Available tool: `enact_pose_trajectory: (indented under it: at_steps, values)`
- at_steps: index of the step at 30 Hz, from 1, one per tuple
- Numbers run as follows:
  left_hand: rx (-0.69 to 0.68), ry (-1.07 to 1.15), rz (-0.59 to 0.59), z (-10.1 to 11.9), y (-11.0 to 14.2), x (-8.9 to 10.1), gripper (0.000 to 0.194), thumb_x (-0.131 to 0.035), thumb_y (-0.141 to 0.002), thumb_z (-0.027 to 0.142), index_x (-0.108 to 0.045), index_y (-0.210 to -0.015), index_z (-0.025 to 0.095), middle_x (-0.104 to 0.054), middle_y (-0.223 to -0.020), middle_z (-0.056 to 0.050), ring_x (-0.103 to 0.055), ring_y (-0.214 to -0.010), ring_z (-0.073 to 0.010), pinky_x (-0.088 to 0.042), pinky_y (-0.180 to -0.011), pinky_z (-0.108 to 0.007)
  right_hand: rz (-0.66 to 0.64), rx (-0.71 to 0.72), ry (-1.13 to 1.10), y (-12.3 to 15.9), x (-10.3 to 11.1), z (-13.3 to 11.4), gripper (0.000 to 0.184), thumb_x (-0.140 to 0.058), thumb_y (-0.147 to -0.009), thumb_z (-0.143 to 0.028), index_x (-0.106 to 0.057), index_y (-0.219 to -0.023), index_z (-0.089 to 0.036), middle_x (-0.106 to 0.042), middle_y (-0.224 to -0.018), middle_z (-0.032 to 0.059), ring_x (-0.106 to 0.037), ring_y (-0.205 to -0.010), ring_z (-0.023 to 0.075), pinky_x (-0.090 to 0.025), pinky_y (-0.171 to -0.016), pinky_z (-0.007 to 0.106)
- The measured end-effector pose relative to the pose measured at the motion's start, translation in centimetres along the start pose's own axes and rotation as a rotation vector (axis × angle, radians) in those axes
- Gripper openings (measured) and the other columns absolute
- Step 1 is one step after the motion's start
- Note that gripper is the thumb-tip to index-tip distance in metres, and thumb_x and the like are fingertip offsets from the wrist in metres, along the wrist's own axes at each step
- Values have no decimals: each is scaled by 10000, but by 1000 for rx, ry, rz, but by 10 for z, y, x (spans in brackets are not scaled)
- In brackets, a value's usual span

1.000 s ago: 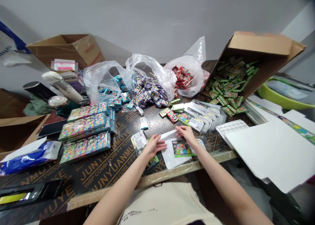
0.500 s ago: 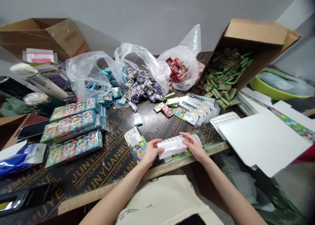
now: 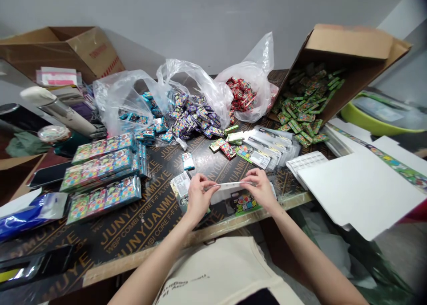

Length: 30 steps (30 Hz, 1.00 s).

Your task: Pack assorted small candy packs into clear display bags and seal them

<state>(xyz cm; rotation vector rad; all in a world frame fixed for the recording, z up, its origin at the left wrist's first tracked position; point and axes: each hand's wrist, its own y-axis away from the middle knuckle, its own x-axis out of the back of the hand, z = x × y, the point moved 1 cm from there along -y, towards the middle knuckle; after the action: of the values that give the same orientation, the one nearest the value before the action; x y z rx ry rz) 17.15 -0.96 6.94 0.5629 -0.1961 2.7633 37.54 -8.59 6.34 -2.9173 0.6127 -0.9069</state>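
Observation:
Between my two hands a white strip, perhaps folded card or a thin tray, is held level above the table's front edge, seen nearly edge-on. My left hand pinches its left end between thumb and fingers. At the other end, my right hand grips it the same way. Below the strip lies a clear packet with a printed green and black label. Partly covered by my left hand is another printed packet. Just beyond stands a small blue and white box.
Plastic bags hold small blue, purple and red packs. Green packs spill from a tipped carton. Filled sets are stacked left. Clear sleeves fan out near white card sheets at the right.
Both hands have raised and tilted the white strip, so its broad face has turned to a thin edge. The label underneath shows more. The view has shifted slightly.

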Motion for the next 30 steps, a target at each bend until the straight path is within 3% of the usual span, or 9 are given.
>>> enact_pose_trajectory:
  at_steps: [2, 5, 7, 11, 18, 26, 30]
  values:
    - [-50, 15, -47, 13, -10, 12, 153, -662, -677, 327, -694, -677, 178, -590, -788, -39, -521, -792, -166, -380, -720, -261, -77, 9, -88, -7, 5, -11, 195, -615, -731, -360, -668, -674, -182, -597, -787, 40, -529, -809, 191, -398, -758, 315]
    - [86, 196, -239, 22, -22, 22, 213, -658, -664, 344, -673, -657, 132, -583, -620, -12, -502, -603, -127, -361, -577, -228, -267, -122, -325, -17, 6, -22, 273, -570, -763, -408, -617, -692, -149, -532, -592, -8, -469, -564, 118, -348, -533, 235]
    - [189, 281, -306, 24, -26, 25, 246, -663, -643, 359, -657, -641, 112, -564, -549, 5, -461, -520, -103, -322, -512, -211, -340, -168, -399, -24, 5, -26, 285, -597, -737, -423, -606, -706, -140, -522, -578, -19, -440, -527, 98, -304, -485, 214]
    - [232, 294, -337, 19, -26, 25, 276, -671, -617, 377, -640, -607, 103, -539, -504, 19, -427, -482, -85, -295, -480, -200, -459, -109, -352, -35, 1, -32, 269, -672, -673, -386, -631, -741, -129, -588, -670, 5, -481, -584, 101, -331, -520, 206]
    - [189, 183, -224, -3, -22, 21, 245, -667, -595, 350, -630, -602, 108, -521, -511, 25, -405, -488, -82, -272, -463, -198, -668, -41, -228, -45, -19, -22, 268, -669, -669, -382, -629, -710, -120, -577, -590, 4, -480, -537, 98, -355, -501, 207]
    - [264, 267, -279, -11, -18, 24, 334, -623, -634, 433, -619, -595, 101, -473, -469, 36, -338, -434, -60, -228, -427, -194, -585, 88, -166, -42, -21, -35, 241, -609, -722, -370, -655, -714, -134, -615, -638, 18, -508, -579, 114, -359, -518, 212]
    - [296, 342, -306, -7, -16, 29, 342, -652, -613, 447, -606, -625, 109, -498, -496, 29, -391, -450, -66, -287, -450, -191, -614, 4, -281, -42, -19, -36, 267, -612, -713, -390, -657, -745, -129, -615, -652, 19, -503, -565, 105, -349, -506, 208]
